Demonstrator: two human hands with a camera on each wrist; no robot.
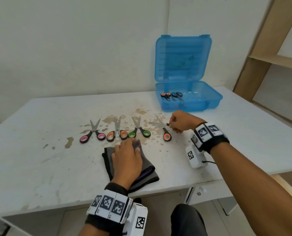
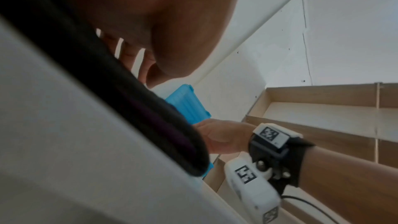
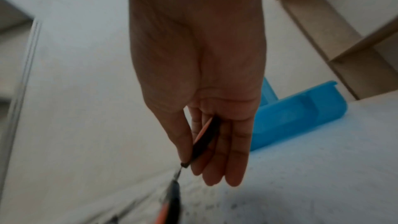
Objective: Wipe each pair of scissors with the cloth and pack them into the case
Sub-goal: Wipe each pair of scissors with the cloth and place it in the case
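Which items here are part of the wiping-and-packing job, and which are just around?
Job: right hand gripping orange scissors; left hand on cloth; three pairs of scissors waiting; blue case.
Around: table, wooden shelves.

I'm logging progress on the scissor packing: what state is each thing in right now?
Blue case: lid open, upright.
Two scissors in case: packed, closed.
Pink-handled scissors: on table, blades open.
Orange-handled scissors: on table, closed.
Green-handled scissors: on table, blades open.
Rightmost orange scissors: open, one handle pinched by right hand.
Grey cloth: folded, under left hand lying flat.
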